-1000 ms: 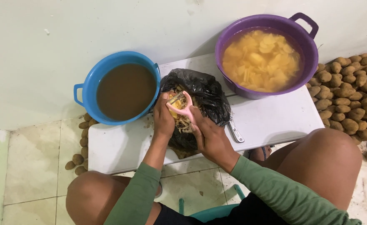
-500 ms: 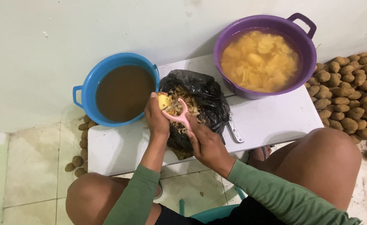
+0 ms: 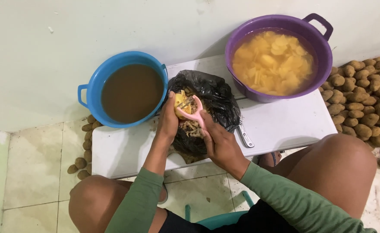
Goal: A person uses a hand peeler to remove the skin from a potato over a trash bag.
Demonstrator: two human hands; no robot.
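Left hand (image 3: 167, 123) curled around a half-peeled potato (image 3: 180, 101), right hand (image 3: 218, 140) gripping a pink peeler (image 3: 193, 113) against it, above the black bag (image 3: 218, 97) on the worktop (image 3: 285, 125).

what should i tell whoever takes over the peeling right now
Left hand: holds a partly peeled potato over the black bag of peels.
Right hand: grips the pink peeler, blade on the potato.
Blue basin: brown water, at left on the white table.
Purple basin: water and many peeled pieces, at right.
A metal tool lies beside the bag.
Done: a basinful peeled.
Left: this potato, plus the unpeeled pile on the floor at right.
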